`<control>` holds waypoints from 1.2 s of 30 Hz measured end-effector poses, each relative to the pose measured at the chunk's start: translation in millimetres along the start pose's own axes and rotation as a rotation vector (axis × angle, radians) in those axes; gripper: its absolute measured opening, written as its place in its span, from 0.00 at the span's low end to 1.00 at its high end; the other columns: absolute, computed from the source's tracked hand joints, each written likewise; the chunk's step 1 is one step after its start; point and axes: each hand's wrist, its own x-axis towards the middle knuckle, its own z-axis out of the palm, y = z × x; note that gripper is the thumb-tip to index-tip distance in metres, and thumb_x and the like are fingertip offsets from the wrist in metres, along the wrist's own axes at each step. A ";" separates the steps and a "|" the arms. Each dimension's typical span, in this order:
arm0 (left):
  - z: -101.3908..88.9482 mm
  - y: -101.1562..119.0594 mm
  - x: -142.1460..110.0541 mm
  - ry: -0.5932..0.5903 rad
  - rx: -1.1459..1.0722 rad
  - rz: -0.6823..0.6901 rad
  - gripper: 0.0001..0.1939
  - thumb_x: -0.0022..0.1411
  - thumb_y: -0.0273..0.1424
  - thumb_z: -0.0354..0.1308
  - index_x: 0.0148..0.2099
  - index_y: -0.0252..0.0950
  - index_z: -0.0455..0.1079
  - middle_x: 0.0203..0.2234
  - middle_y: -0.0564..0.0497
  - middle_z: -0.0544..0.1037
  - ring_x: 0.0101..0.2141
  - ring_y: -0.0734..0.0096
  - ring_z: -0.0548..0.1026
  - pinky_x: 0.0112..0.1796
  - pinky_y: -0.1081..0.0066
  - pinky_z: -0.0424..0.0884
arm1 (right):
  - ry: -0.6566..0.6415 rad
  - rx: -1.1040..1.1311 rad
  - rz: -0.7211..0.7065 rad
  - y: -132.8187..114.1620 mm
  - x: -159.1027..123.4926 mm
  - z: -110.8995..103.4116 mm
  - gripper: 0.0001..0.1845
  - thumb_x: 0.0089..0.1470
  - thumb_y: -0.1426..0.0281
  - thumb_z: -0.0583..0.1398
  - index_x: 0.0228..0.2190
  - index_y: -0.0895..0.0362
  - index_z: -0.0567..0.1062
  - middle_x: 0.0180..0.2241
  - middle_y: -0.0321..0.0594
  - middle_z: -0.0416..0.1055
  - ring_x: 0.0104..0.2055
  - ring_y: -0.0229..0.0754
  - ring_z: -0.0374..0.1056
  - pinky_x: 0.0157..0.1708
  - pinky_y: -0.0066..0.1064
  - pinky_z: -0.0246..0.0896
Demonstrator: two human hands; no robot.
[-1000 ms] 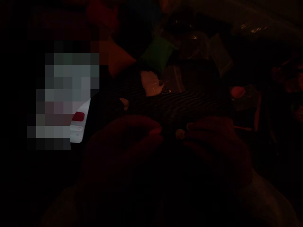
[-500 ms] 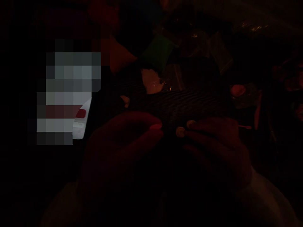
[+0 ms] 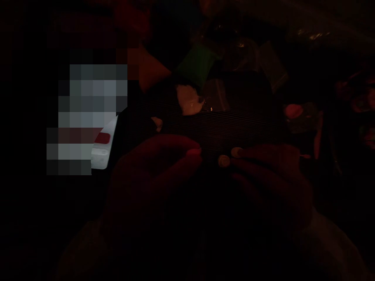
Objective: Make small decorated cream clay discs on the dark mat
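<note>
The scene is very dark. My left hand (image 3: pixel 158 168) is closed in a pinch, thumb against forefinger. A reddish spot shows at its fingertips; whether that is a nail or a small held piece I cannot make out. To the right, my right hand (image 3: pixel 272 175) reaches over the dark surface with its fingers stretched and apart. Its fingertips touch two small pale round pieces, the nearer disc (image 3: pixel 224 161) and the farther disc (image 3: pixel 236 152). A pale scrap (image 3: pixel 157 123) lies just beyond my left hand.
A lit phone-like screen (image 3: pixel 101 156), partly pixelated, is at the left. Behind lie a green packet (image 3: pixel 195 64), an orange one (image 3: pixel 152 70), a torn whitish piece (image 3: pixel 189 101) and clear bags (image 3: pixel 272 66). At the right are a pink oval piece (image 3: pixel 293 111) and a pink stick (image 3: pixel 318 136).
The view has shifted slightly, so the screen and left hand sit a little farther right. Both hands keep nearly the same pose, and the discs stay at the right fingertips.
</note>
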 end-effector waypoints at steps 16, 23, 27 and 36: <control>14.2 6.2 -28.4 -0.492 0.127 -0.083 0.09 0.44 0.25 0.63 0.27 0.45 0.77 0.24 0.56 0.77 0.24 0.76 0.73 0.28 0.79 0.70 | 0.113 0.213 0.082 -33.0 -29.3 -29.9 0.08 0.48 0.71 0.61 0.34 0.50 0.72 0.23 0.30 0.73 0.25 0.36 0.66 0.31 0.39 0.55; 20.1 5.3 -34.5 -0.475 0.127 -0.151 0.04 0.48 0.28 0.62 0.26 0.44 0.77 0.25 0.57 0.77 0.26 0.77 0.74 0.29 0.79 0.70 | 0.129 0.191 0.087 -32.1 -36.5 -22.6 0.09 0.49 0.68 0.60 0.35 0.46 0.72 0.24 0.27 0.73 0.24 0.35 0.65 0.32 0.38 0.52; 22.5 4.9 -35.9 -0.463 0.163 -0.140 0.04 0.48 0.29 0.62 0.26 0.43 0.77 0.25 0.57 0.78 0.26 0.76 0.74 0.28 0.79 0.71 | 0.143 0.182 0.093 -31.5 -40.4 -22.2 0.10 0.52 0.72 0.57 0.36 0.46 0.72 0.26 0.29 0.74 0.28 0.37 0.66 0.34 0.38 0.52; 21.4 7.1 -30.9 -0.384 0.327 -0.062 0.03 0.50 0.33 0.60 0.27 0.41 0.75 0.26 0.56 0.79 0.29 0.73 0.76 0.32 0.77 0.71 | 0.201 0.299 0.116 -27.6 -33.5 -21.3 0.03 0.45 0.75 0.60 0.25 0.56 0.71 0.22 0.33 0.71 0.26 0.37 0.66 0.37 0.41 0.56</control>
